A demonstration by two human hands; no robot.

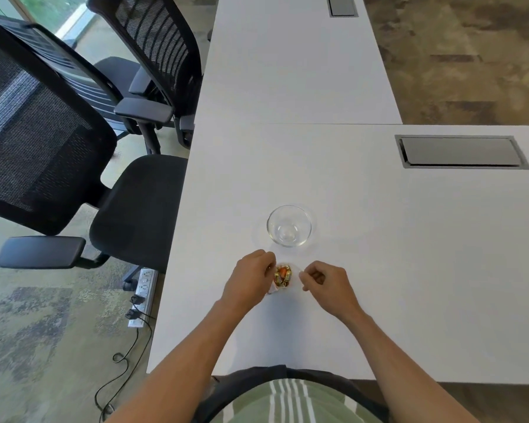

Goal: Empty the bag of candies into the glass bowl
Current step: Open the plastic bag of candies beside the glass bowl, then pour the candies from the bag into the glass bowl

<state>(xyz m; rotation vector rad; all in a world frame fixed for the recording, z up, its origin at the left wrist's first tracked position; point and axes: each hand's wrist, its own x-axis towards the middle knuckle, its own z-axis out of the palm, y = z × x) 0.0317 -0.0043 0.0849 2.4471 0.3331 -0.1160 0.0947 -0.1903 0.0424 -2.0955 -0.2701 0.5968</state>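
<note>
Standing at the near edge of the white bench (379, 270), both bare forearms reaching forward over it. Pinching the small clear plastic bag of gold- and orange-wrapped candies (282, 275) from both sides: left hand (251, 279) curling its fingers (269, 264) closed on the bag's left edge, right hand (327, 282) closing thumb and forefinger on the right edge. Resting on the bench between the two hands, the bag, with its mouth seeming pulled apart and the wrapped sweets showing inside. Sitting just beyond the hands, upright and holding nothing, the round clear glass bowl (289, 225), apart from the bag. Lying farther right, a grey rectangular cable hatch (461, 151) set flush in the bench. Standing off to the left, black mesh office chairs (58, 154).
</note>
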